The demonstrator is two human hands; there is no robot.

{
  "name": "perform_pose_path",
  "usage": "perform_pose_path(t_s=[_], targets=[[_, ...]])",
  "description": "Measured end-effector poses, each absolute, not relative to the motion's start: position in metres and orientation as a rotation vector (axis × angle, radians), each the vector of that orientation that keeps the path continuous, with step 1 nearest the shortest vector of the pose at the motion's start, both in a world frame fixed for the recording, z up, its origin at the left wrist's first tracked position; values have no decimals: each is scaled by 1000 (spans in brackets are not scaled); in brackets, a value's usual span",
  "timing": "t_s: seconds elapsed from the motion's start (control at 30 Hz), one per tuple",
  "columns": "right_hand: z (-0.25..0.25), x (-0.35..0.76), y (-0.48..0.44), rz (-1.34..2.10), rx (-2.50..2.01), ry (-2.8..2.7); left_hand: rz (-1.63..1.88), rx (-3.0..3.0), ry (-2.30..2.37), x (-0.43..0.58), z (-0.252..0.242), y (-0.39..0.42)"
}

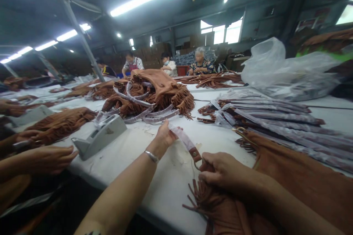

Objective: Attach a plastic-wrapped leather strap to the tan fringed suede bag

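Note:
My left hand, with a silver bracelet on the wrist, is closed on a plastic-wrapped strap that runs down to a brown leather tab. My right hand is closed on the top edge of a brown fringed suede bag, right beside that tab. The bag lies on the white table in front of me, its fringe hanging over the near edge.
A grey tape dispenser stands to the left. A pile of fringed bags with wrapped straps lies ahead, a stack of wrapped straps at right, a plastic sack behind. Another person's hands work at left; people sit at the far end.

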State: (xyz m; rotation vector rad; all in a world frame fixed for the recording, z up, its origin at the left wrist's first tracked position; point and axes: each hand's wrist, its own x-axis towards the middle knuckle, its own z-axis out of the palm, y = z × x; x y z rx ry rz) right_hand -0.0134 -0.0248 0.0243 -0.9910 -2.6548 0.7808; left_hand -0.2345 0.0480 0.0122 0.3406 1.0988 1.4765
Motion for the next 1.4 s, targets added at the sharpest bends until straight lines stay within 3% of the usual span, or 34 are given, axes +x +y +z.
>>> perform_pose_path(t_s=[0.13,0.37,0.63,0.8,1.0,1.4], targets=[[24,-12,-27,649,-1027,-2672,1523,431,903,-212,32,60],[17,-11,-17,708,-990,-2647,1513,682,694,-201,78,43],[21,-19,-33,235,-1322,-2566,1309,839,797,-186,67,37],[22,-14,-26,669,-1078,-2405,1111,1079,559,-195,61,34],[25,7,8,1251,-785,-1306,787,1394,689,-208,56,35],[25,10,8,1417,-451,-1205,355,1549,927,-199,47,19]])
